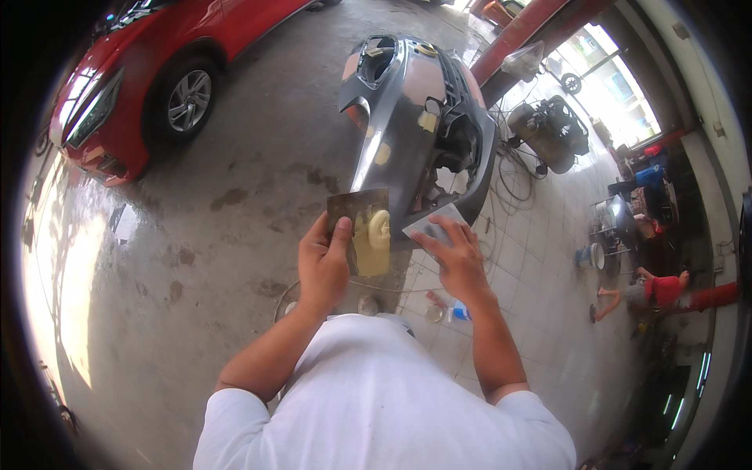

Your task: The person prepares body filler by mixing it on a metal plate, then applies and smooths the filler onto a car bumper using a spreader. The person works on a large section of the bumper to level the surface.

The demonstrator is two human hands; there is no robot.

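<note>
Two hands busy, I see: left hand (323,265) pinches the board (357,222) by its 9 o'clock edge, right hand (460,258) pinches the scraper (433,222), 3 o'clock of it. Board looks light, stiff; putty (379,229) likely soft, sticky; I'd hold bare edges.

The plate (368,262) sits in the fingers (342,235) of the left hand (323,274), paste (379,229) lying toward its right edge. The scraper (425,225), in the right hand (464,266), is to its right. Beyond both lies the bumper (403,125). Far left stands a car (176,43); right of the bumper, a compressor (554,139), with a hose (507,188) on the floor (235,274) between. Farther right is a bucket (589,257), and another person (664,291) beyond it. Small items (460,312) lie on the near floor.
</note>
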